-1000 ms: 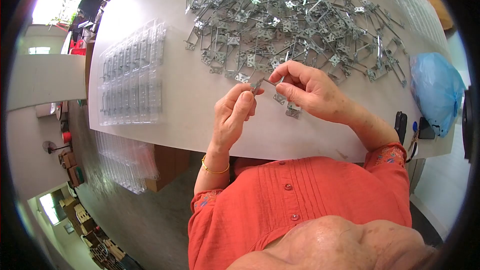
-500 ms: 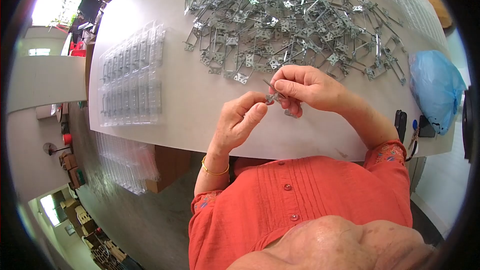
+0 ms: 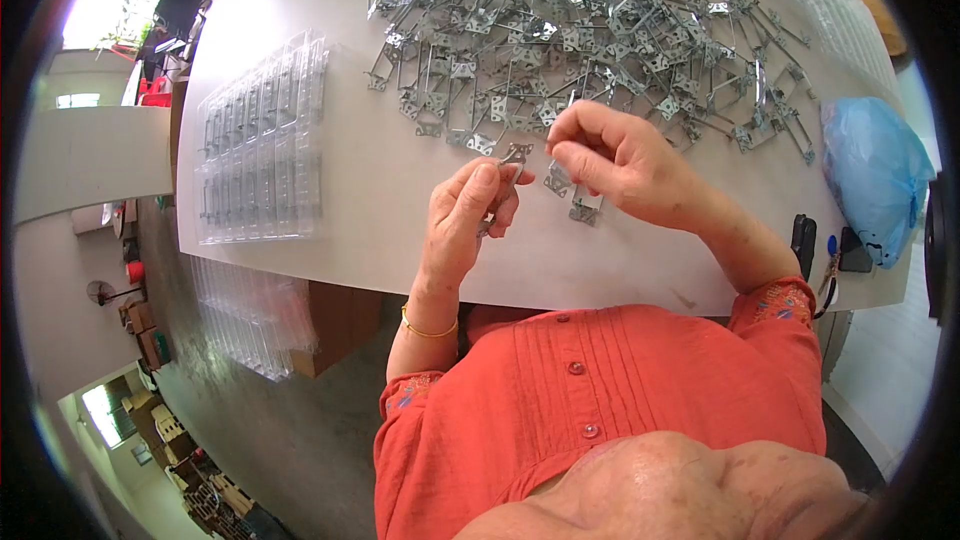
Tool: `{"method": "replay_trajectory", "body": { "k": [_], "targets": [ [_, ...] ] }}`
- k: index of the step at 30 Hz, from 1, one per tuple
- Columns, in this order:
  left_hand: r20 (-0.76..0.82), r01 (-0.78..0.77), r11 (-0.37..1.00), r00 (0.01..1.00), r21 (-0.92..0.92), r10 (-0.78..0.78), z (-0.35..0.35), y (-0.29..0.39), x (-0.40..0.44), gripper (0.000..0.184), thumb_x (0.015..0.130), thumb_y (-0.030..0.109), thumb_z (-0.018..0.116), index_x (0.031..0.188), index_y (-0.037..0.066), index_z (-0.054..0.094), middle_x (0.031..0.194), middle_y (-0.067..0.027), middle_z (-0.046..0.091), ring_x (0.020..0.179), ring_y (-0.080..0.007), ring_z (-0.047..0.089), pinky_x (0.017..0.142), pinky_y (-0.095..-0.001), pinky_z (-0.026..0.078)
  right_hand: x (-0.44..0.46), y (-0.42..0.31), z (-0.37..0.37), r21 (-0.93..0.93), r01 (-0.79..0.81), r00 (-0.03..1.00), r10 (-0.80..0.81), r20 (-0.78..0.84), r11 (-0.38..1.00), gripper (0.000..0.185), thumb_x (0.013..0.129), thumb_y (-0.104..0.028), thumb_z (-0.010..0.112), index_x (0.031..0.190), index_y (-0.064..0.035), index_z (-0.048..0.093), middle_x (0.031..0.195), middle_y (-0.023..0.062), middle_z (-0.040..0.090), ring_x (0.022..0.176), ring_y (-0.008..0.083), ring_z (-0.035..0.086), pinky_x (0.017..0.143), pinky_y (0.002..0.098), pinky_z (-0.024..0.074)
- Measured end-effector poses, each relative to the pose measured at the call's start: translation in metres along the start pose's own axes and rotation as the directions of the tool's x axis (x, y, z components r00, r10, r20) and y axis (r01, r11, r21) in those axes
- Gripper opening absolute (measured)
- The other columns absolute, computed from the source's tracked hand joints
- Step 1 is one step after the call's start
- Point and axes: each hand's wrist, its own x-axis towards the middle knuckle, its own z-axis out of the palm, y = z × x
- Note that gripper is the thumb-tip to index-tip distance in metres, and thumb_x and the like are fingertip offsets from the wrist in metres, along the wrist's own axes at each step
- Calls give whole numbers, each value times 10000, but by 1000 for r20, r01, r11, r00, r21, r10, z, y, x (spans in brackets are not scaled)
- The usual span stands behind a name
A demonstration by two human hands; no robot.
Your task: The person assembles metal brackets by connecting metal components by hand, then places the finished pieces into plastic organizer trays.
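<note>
My left hand (image 3: 468,208) is closed around a thin metal rod bracket (image 3: 517,154), whose flat, holed end plate sticks up past the fingertips. Over the table, my right hand (image 3: 632,165) has its fingers curled, with thumb and forefinger near each other. Another metal rod bracket (image 3: 584,211) shows beneath those curled fingers, its end plates poking out; the fingers partly hide how it is gripped. Just beyond both hands lies a large pile of similar metal brackets (image 3: 560,40).
Clear plastic trays (image 3: 265,145) holding metal parts lie at the left of the white table (image 3: 370,250). More clear trays (image 3: 255,325) are below the edge, beside a cardboard box (image 3: 345,325). A blue plastic bag (image 3: 875,180), a dark phone (image 3: 854,252) and a black case (image 3: 803,243) sit at right.
My hands have moved apart from where they met. The left carries a bracket a little to the left, its plate now turned upward; the right has shifted slightly up and right.
</note>
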Motion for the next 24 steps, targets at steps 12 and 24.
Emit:
{"method": "replay_trajectory", "body": {
  "k": [12, 24],
  "targets": [
    [7, -62, 960, 998, 272, 62, -1, -6, -2, 436, 1126, 381, 520, 1140, -19, 692, 756, 13, 565, 631, -66, 461, 557, -235, 365, -4, -1, 10, 24, -146, 986, 143, 90, 989, 133, 1054, -149, 617, 1081, -21, 644, 737, -25, 599, 637, 50, 517, 565, 259, 426],
    [32, -319, 732, 926, 602, 377, 3, -4, -4, 233, 1024, 171, 693, 1126, -36, 668, 814, -50, 628, 661, -103, 530, 605, -260, 448, -5, -4, 10, 109, -136, 983, 120, 142, 985, 124, 1062, -157, 613, 1058, -34, 627, 738, -19, 609, 624, 53, 538, 553, 262, 438]
  ]
}}
